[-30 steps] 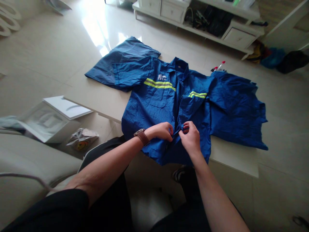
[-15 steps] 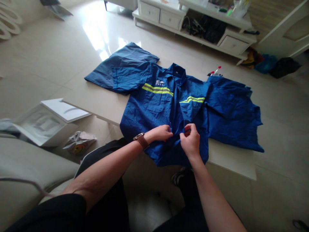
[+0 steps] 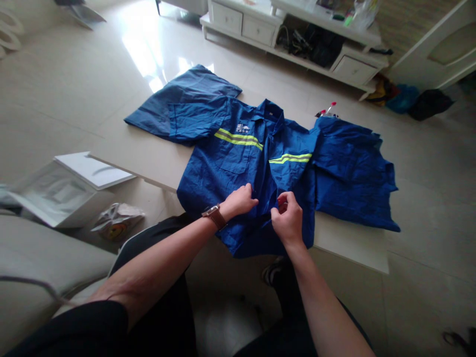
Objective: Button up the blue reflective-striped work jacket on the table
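Observation:
A blue work shirt (image 3: 232, 157) with yellow-and-grey reflective stripes lies front up across a narrow table (image 3: 357, 250), its collar away from me and its front parted. My left hand (image 3: 241, 201), below a brown-strapped wristwatch (image 3: 214, 216), is closed on one front edge of the shirt. Opposite it, my right hand (image 3: 288, 215) pinches the other front edge between thumb and fingers. The lower hem hangs over the near side of the table. Whether a button sits in either hand's fingers is too small to tell.
More folded blue cloth lies at the left (image 3: 186, 89) and right (image 3: 357, 173) of the shirt. On the floor at left are an open white box (image 3: 70, 198) and a plastic-wrapped packet (image 3: 117, 220). A white cabinet (image 3: 256, 29) stands at the back.
My left hand has shifted slightly up and left along its front edge, and the gap between the two edges is a little wider. The view has also drifted slightly.

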Available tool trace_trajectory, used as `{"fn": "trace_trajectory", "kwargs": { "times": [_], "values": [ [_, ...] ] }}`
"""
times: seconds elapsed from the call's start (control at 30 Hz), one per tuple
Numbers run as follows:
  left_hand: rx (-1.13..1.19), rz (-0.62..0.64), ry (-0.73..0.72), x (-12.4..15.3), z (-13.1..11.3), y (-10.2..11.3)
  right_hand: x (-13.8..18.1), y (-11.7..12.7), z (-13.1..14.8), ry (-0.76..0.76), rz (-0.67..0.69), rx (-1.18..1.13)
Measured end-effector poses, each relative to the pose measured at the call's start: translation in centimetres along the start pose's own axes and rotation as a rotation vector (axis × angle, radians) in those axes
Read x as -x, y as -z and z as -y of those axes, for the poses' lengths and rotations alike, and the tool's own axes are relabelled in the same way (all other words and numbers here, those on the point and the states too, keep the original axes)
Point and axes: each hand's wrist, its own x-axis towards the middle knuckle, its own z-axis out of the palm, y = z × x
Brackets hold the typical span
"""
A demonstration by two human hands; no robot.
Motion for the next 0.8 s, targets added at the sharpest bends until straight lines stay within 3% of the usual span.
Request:
{"fn": "trace_trajectory", "kwargs": {
  "times": [0.2,0.5,0.73,0.8],
  "values": [
    [-0.193,0.154,-0.073,0.6,0.3,-0.5,-0.5,0.0,-0.8,0.009,-0.015,0.053],
    [-0.312,0.118,-0.131,1.5,0.2,-1.7,-0.7,0.6,-0.8,-0.018,0.045,-0.042],
    [-0.318,0.17,-0.119,1.9,-0.3,-0.4,-0.1,0.6,0.0,-0.027,0.017,-0.153],
    [-0.312,0.117,-0.124,1.9,-0.4,-0.2,-0.1,0.5,-0.1,-0.034,0.03,-0.162]
  ]
}}
